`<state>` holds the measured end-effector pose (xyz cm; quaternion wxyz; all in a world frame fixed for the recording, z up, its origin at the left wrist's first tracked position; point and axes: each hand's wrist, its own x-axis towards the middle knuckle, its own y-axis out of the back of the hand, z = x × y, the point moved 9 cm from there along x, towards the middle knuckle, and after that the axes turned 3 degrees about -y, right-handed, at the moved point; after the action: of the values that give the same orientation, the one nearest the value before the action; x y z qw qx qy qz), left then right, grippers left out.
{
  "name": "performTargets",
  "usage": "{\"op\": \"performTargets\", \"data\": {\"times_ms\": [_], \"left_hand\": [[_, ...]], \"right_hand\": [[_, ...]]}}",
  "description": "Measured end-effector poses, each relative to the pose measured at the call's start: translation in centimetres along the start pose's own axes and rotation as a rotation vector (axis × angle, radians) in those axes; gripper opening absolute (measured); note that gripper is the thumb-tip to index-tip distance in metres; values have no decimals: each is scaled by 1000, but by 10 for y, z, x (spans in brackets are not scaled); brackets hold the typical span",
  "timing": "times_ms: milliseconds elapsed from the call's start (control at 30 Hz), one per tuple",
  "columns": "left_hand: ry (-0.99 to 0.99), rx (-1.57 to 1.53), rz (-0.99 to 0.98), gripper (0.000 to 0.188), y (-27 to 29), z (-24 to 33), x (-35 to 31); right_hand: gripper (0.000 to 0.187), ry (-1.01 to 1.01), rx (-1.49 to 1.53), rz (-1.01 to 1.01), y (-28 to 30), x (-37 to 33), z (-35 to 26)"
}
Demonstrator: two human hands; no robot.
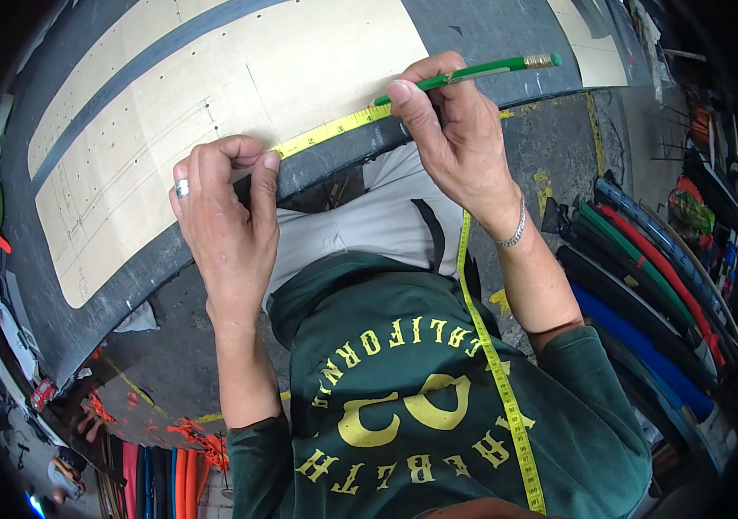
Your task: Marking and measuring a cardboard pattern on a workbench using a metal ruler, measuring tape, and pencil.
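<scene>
My left hand [229, 195] pinches the end of a yellow tape measure [330, 134] between thumb and fingertip, at the near edge of a cream-coloured pattern sheet [325, 56]. A ring sits on one of its fingers. To the right, my right hand [455, 130] grips a green pencil [494, 67] and presses the tape with it, so the tape runs taut between both hands. The pencil's eraser end points right. Past my right hand the tape hangs down and drapes over my dark green shirt. Pencil lines and small punched holes mark the sheet.
The sheet lies on a dark, curved-looking table [148, 268]; a second long cream piece [96, 99] lies beyond it. Rolls of coloured material [645, 285] are stacked on the right, with more rolls [161, 480] at the lower left. Orange scraps [204, 441] lie on the floor.
</scene>
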<state>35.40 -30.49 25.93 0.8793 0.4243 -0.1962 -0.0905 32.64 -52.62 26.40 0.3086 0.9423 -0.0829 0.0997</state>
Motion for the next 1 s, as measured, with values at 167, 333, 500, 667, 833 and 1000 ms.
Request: {"op": "performTargets", "data": {"times_ms": [167,333,500,667,833,1000], "left_hand": [[-8,0,3,17,0,1,1],[-9,8,0,16,1,2,2],[-18,28,6,15,3,4,2],[-75,50,41,12,5,12,2],[-82,26,18,11,6,19,3],[-114,-152,55,12,10,24,1]], "right_hand": [[16,-9,-11,2,0,0,1],[17,22,-44,-66,-1,3,-6],[16,-16,200,38,3,2,10],[23,160,211,71,6,6,-10],[26,110,31,-11,0,4,-10],[28,317,-121,-51,-6,3,-42]]}}
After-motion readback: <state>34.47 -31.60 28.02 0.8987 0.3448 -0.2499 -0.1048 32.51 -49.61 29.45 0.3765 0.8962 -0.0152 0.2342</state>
